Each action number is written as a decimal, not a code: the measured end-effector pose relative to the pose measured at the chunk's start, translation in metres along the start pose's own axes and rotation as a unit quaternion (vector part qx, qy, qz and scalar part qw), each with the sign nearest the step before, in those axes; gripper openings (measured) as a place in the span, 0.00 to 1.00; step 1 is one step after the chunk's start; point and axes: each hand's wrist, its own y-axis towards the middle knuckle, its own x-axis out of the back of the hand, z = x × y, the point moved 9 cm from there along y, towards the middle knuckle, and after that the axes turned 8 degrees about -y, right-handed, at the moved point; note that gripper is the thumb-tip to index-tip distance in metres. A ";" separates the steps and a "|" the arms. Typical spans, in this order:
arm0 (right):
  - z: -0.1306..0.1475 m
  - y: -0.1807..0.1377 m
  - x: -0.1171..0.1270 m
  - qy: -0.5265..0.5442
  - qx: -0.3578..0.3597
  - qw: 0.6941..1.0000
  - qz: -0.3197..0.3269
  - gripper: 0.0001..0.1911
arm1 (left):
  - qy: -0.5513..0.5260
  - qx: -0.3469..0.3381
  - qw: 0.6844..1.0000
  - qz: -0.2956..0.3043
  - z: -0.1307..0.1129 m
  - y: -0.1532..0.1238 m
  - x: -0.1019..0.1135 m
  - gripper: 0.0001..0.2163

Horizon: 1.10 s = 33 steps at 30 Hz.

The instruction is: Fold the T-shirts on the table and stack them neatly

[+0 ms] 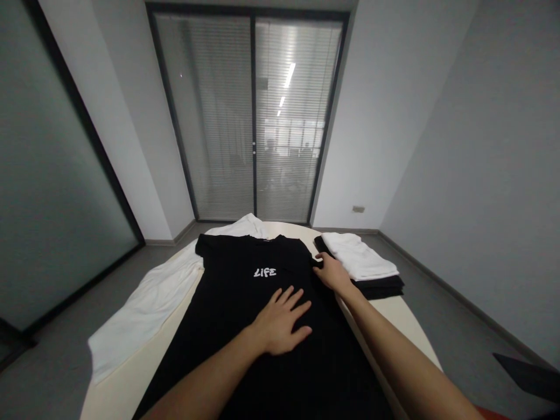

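Left fingers (303,308) apart on black shirt (236,303)

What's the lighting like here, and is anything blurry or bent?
Head view: dim, grey light overall; white light streaks glare at the right blinds; the black shirt hides most fold detail; walls lean, suggesting lens distortion; shapes beyond the blinds look hazy.

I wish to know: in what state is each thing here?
Black T-shirt: spread flat, print showing
Left hand: open, flat on the T-shirt
Right hand: curled at the T-shirt's edge, grip unclear
Left white garment: loosely laid out
Stacked white cloth: folded
Black cloth beneath: folded
Blinds: lowered
Glass doors: look shut
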 end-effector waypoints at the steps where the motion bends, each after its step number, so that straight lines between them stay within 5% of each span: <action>1: 0.004 -0.001 0.005 0.010 0.001 1.000 -0.005 0.21 | -0.007 0.004 1.000 0.000 0.004 0.000 -0.001 0.28; 3: 0.017 -0.003 0.014 0.037 0.011 0.999 -0.013 0.21 | -0.026 0.016 0.999 -0.026 0.010 0.001 0.000 0.26; 7: 0.055 -0.014 0.020 0.094 0.064 0.993 -0.016 0.22 | -0.093 0.132 0.970 -0.183 0.039 0.000 0.028 0.21; 12: 0.098 -0.034 -0.010 0.160 0.174 0.969 0.064 0.31 | -0.157 0.228 0.919 -0.281 0.083 -0.010 0.047 0.22; 16: 0.099 -0.042 -0.029 0.177 0.226 0.953 0.099 0.21 | -0.097 0.209 0.935 -0.269 0.082 -0.010 0.047 0.21; 21: 0.065 -0.029 -0.028 0.196 0.209 0.954 0.085 0.10 | 0.001 0.087 0.972 -0.221 0.047 -0.003 0.037 0.21; 25: 0.054 -0.029 -0.036 0.234 0.249 0.929 0.141 0.11 | 0.074 0.009 0.979 -0.189 0.027 0.001 0.030 0.17; 33: 0.051 -0.038 -0.040 0.313 0.285 0.894 0.143 0.14 | 0.098 -0.065 0.985 -0.128 0.009 0.009 0.018 0.09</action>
